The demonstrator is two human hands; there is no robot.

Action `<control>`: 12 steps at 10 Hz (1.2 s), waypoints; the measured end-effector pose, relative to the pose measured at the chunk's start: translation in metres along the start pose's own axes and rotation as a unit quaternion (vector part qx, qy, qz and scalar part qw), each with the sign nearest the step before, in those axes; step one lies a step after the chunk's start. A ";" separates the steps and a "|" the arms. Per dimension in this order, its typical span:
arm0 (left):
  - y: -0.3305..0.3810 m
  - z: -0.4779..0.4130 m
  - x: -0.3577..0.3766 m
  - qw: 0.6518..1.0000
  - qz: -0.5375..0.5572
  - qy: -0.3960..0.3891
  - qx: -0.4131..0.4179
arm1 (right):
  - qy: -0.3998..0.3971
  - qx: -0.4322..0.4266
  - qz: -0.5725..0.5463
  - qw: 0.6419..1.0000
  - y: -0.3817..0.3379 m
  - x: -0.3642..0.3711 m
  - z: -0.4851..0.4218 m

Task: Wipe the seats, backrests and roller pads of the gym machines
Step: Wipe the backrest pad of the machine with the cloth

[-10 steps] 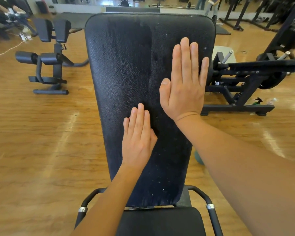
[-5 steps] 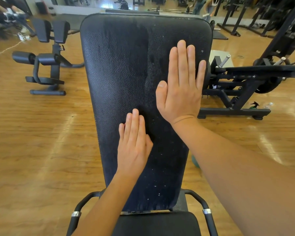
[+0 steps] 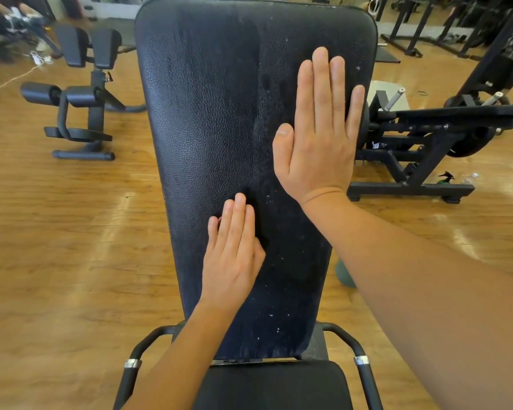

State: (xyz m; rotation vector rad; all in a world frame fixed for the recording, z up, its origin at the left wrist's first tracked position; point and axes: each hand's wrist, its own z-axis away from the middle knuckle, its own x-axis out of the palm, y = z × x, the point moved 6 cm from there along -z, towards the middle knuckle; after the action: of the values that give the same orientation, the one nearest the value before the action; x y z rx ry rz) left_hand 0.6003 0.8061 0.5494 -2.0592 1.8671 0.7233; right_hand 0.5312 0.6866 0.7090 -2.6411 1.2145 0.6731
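Two hands are pressed flat on the backrest [image 3: 219, 128] in the head view, fingers straight and nothing held: the left hand [image 3: 231, 255] at its lower middle, the right hand [image 3: 317, 137] by its right edge, probably to steady it, as no cloth is seen.

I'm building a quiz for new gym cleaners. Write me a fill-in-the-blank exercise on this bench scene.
1. The left hand and right hand both lie ____ on the backrest.
2. The ____ hand is the higher of the two.
3. In the view, the roller pads stand to the ____ of the backrest.

Missing words: flat; right; left.
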 end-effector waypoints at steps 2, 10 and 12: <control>0.005 0.024 0.011 0.999 0.003 0.007 -0.045 | -0.002 0.000 -0.007 1.000 -0.001 -0.001 0.000; 0.003 0.035 0.015 0.999 0.000 0.051 -0.018 | -0.050 0.017 -0.091 0.994 -0.002 0.035 0.208; 0.004 0.025 0.010 0.999 0.011 0.043 -0.028 | -0.058 0.006 -0.074 0.996 -0.003 0.036 0.209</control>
State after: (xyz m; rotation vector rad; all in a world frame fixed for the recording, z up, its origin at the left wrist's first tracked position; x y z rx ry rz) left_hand 0.5925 0.8099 0.5241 -2.1406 1.9389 0.7096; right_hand 0.4844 0.7305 0.5072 -2.6088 0.9794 0.7771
